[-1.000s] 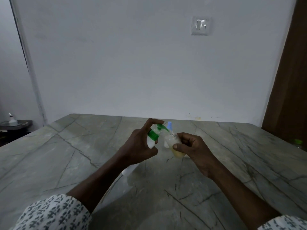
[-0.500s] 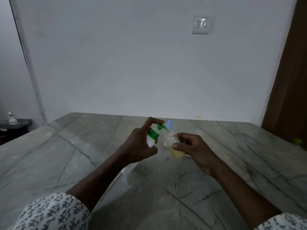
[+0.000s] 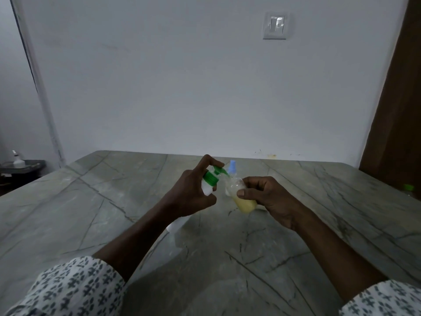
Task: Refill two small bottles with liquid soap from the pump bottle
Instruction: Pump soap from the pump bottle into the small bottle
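Our left hand (image 3: 189,195) grips the largely hidden pump bottle (image 3: 208,181); at 3 o'clock, our right hand (image 3: 268,197) clasps a small bottle (image 3: 242,199).

Your table (image 3: 91,201) is grey veined stone. Near its far edge, mid-width, stands a blue-capped bottle (image 3: 232,168); a green-capped one (image 3: 408,187) sits at the right edge.

A plain home room: grey marble table (image 3: 114,201) against a bare white wall, light switch (image 3: 275,25), brown wooden door (image 3: 396,110)
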A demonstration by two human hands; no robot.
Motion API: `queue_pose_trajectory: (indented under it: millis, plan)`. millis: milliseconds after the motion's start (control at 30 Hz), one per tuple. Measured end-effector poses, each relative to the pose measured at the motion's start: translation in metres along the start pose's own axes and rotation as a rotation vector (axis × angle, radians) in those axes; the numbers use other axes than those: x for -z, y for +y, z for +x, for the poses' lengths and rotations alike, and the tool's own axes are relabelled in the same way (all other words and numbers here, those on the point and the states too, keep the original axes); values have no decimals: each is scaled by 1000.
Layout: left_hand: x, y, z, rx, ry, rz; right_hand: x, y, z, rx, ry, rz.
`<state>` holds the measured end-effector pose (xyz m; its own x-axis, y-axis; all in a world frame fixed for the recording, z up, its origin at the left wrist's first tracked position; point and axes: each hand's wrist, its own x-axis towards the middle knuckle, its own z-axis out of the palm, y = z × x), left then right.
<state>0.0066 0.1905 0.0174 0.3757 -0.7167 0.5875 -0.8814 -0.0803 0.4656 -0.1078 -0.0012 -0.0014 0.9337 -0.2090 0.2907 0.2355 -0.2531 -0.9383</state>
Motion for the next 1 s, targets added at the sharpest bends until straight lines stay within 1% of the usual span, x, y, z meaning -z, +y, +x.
queue_pose_trajectory:
  millis: [300,500,767,1000]
  plan:
    - [1,2,-2,-13,19,1,-2,0,-2,-12,40,88]
    - [-1,3,-2,-25,52,18,-6,3,-1,-40,23,72]
    - [-1,0,-2,-31,16,16,-5,7,1,-80,18,144]
    - [-2,1,-1,-25,25,25,-4,9,2,-78,13,138]
